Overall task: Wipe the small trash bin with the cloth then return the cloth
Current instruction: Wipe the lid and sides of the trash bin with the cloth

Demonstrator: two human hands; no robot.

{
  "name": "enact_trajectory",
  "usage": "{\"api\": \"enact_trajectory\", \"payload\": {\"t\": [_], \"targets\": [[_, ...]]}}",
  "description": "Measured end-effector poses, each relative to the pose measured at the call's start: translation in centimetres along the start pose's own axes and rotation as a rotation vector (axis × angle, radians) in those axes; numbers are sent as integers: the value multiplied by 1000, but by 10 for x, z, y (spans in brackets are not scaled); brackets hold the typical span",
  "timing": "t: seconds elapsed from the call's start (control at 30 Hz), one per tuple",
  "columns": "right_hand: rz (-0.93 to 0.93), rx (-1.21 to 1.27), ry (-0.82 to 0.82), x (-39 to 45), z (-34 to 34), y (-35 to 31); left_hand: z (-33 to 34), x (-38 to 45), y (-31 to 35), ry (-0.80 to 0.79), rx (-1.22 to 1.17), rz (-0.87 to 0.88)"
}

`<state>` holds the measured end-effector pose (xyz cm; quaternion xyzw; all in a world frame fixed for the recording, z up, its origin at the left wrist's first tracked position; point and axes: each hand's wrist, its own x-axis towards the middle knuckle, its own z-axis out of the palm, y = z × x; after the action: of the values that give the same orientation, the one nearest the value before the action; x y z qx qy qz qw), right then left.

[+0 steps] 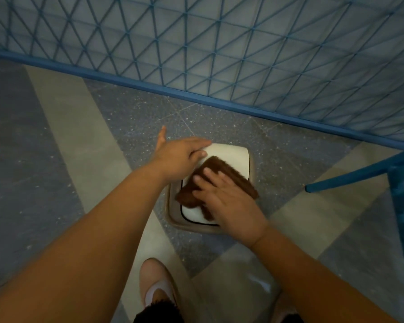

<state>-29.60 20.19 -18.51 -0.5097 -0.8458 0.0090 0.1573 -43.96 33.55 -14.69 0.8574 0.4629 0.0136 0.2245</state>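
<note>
A small trash bin [233, 157] with a white lid and beige rim stands on the floor, seen from above. A brown cloth [231, 173] lies across the lid. My right hand [229, 201] presses flat on the cloth with straight, spread fingers. My left hand [180, 157] rests on the lid's far-left corner, fingers bent over the edge and thumb sticking out; it steadies the bin.
A blue metal lattice gate [219, 54] runs along the far side with its bottom rail [196, 99] close behind the bin. A blue frame piece [359, 176] juts in at the right. My slippered foot [156, 285] stands just in front of the bin on the tiled floor.
</note>
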Motion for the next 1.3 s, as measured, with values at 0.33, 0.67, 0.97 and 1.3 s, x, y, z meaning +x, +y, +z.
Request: {"api": "enact_trajectory", "payload": {"t": [0.33, 0.67, 0.97, 1.3], "targets": [[-423, -49, -342, -20, 18, -22, 8, -1, 3, 22, -36, 51], [11, -22, -136, -75, -26, 11, 11, -14, 14, 56, 118, 14], [264, 78, -81, -99, 0, -19, 30, -33, 52, 58, 109, -92], [805, 336, 176, -25, -29, 33, 33, -28, 40, 29, 85, -57]]}}
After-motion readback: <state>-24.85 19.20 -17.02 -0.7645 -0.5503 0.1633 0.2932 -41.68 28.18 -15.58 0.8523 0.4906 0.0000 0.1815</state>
